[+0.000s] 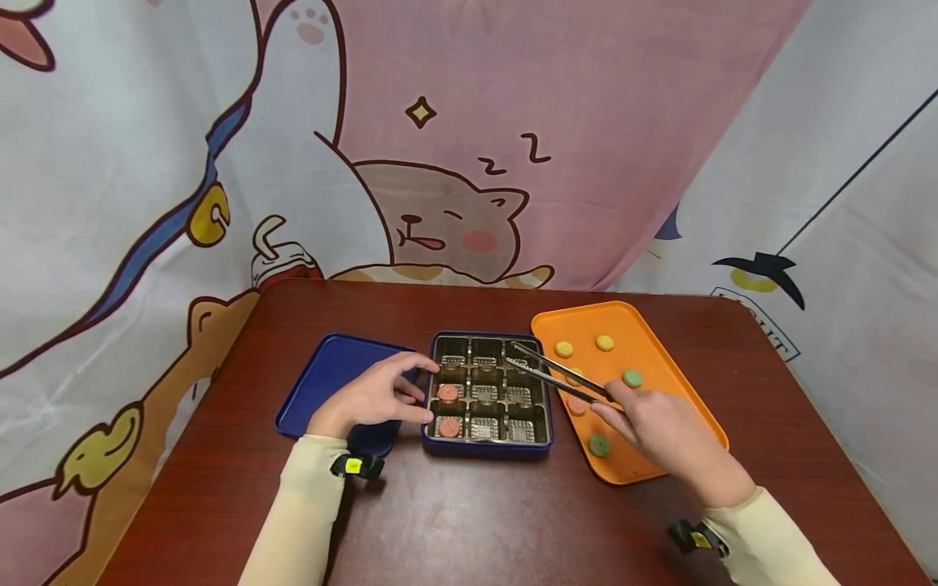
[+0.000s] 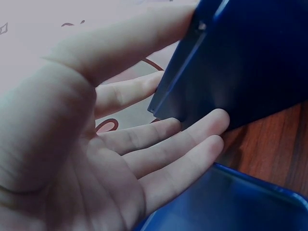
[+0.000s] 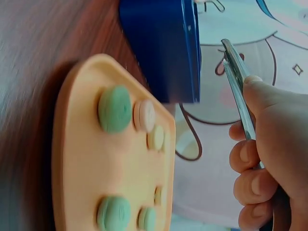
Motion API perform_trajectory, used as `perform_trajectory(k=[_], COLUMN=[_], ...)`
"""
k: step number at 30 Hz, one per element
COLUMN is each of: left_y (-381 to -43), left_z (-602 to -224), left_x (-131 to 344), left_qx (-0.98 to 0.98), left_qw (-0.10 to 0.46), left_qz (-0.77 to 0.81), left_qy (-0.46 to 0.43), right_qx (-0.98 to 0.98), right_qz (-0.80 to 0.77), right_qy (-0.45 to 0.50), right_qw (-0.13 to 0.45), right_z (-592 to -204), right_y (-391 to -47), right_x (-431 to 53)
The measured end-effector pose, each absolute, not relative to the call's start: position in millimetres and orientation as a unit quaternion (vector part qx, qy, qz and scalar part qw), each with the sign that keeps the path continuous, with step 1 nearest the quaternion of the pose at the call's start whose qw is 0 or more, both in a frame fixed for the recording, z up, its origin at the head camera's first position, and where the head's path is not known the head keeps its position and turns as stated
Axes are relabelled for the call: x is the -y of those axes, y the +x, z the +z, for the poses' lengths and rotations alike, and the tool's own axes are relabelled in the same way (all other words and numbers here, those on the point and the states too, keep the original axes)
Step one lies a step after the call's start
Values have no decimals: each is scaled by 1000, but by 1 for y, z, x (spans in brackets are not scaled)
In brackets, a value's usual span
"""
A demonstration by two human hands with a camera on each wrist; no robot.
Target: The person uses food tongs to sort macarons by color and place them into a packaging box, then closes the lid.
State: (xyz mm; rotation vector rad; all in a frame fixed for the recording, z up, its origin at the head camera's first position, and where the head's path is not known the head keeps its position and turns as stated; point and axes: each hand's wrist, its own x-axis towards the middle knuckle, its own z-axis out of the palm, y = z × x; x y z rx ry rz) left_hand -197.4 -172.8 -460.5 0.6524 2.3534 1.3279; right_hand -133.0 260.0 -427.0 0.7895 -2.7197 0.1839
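Pale sleeves lie nearest, left hand spread at the blue box, right hand pinching empty tongs; two pink cookies sit inside, while more wait on the orange tray.

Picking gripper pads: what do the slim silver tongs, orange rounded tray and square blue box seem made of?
Tongs: likely steel, polished; bright streaks. Tray: probably moulded plastic, satin; uniform orange, rounded rim. Box: perhaps painted tin, glossy; sheen along rim. Plastic possible.
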Motion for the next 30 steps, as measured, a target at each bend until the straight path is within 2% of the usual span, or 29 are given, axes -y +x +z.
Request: perform_trajectory(k=[22, 30], left_y=[-195, -196], left_z=[-460, -459], left_x=[172, 172], left_qx=[-831, -829], left_qw=[180, 180], left_qz=[472, 474], left_qy=[232, 233], right_qx=[983, 985], right_qz=[44, 43], right_qy=[163, 149], right_qw=[78, 76], right_z=[-435, -448], right_y=[-106, -97], right_x=[-318, -332])
